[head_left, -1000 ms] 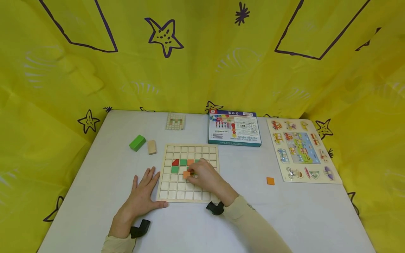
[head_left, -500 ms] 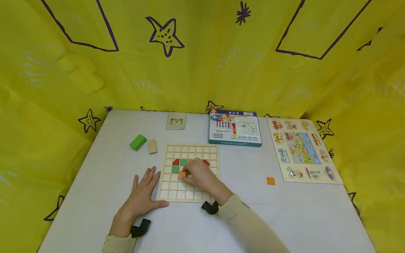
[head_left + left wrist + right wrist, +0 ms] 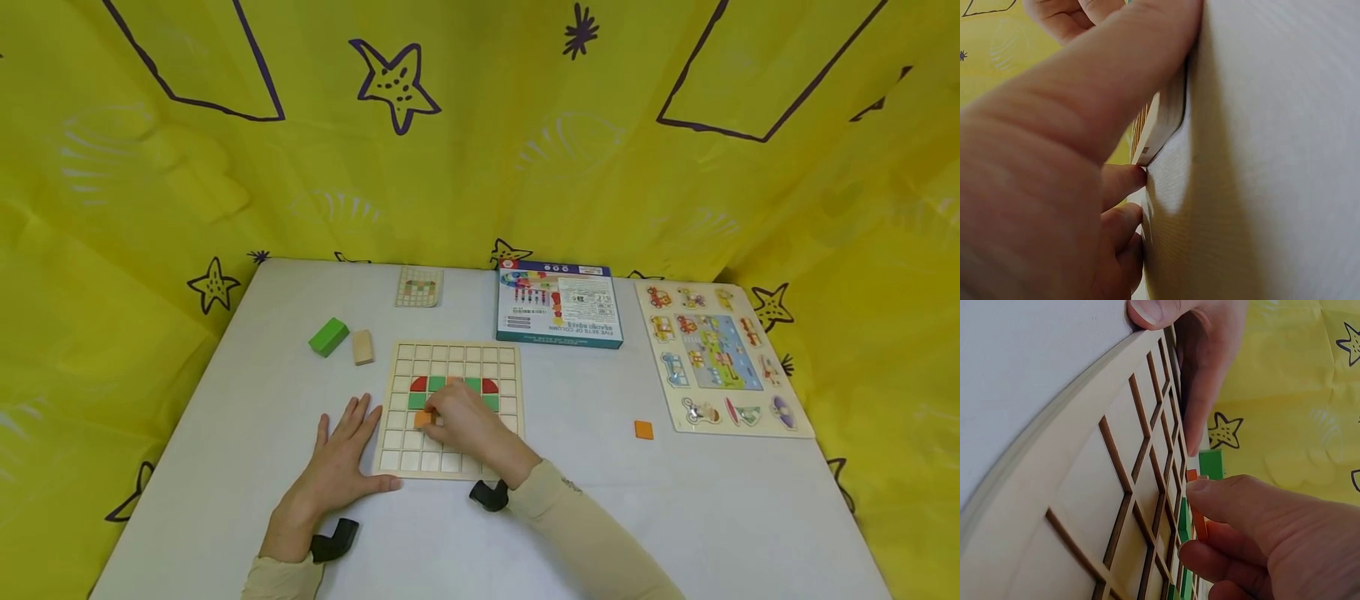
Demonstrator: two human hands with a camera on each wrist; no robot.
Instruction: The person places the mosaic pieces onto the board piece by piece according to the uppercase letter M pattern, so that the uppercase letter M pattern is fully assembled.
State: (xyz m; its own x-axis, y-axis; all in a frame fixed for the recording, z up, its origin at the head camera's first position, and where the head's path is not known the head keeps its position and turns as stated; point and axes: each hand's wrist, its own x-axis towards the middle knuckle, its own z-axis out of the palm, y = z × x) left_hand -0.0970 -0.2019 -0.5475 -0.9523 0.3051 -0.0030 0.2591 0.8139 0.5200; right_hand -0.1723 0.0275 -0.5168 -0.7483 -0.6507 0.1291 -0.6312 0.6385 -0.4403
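Note:
A wooden grid board [image 3: 385, 446] lies on the white table. Red, green and orange pieces sit in its cells, among them a red piece [image 3: 418, 384] with a rounded corner and a green square tile [image 3: 417, 401]. My right hand [image 3: 468, 423] pinches an orange square tile [image 3: 422, 419] between thumb and fingers, low over the board's left-middle cells; the right wrist view shows the orange tile [image 3: 1196, 506] held on edge near the grid. My left hand [image 3: 337, 462] lies spread at the board's lower left corner, thumb along the front edge. The right hand hides part of the pattern.
A loose orange tile [image 3: 643, 430] lies right of the board. Beyond the board are a green block [image 3: 328, 337], a plain wood block [image 3: 362, 347], a pattern card [image 3: 418, 287] and a flat box [image 3: 558, 304]. A picture puzzle board [image 3: 723, 358] lies at the right.
My right hand has moved left and slightly toward me over the board with the orange tile, uncovering the green and red pieces on the right. The left hand stays in place.

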